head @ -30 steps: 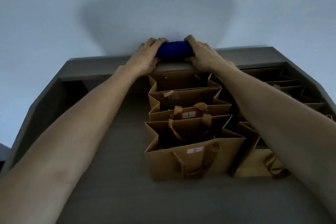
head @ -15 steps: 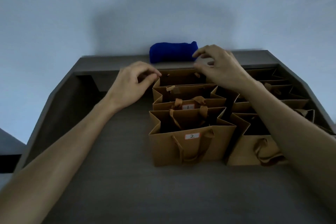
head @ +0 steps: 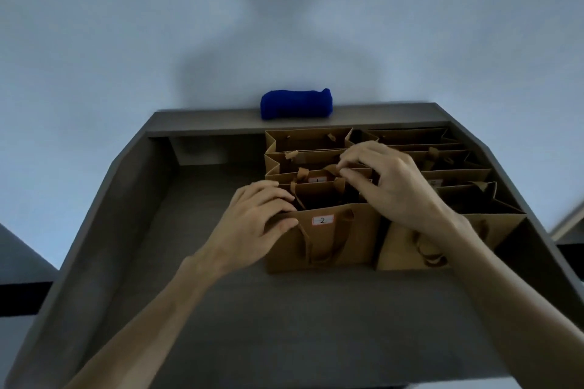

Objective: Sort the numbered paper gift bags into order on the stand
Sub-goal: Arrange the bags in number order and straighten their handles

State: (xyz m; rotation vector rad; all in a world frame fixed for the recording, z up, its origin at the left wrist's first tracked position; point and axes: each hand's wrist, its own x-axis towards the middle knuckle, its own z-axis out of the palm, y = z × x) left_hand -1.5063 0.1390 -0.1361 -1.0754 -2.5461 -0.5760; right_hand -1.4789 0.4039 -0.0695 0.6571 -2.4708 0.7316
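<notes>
Left hand: bag 2 is being gripped at its left rim, fingers curled.
Right hand: a handle of bag 1, just behind, is being pinched.

Bags in front of me all plain kraft brown, handles same brown, slightly darker. Front bag's label at frame centre: white, reddish border, black "2". Label on the bag behind: white, reddish edge too. Stand dark grey, faint wood grain. Rolled cloth upper centre solid royal blue. Wall pale blue-grey, darker shadow in the middle.
</notes>
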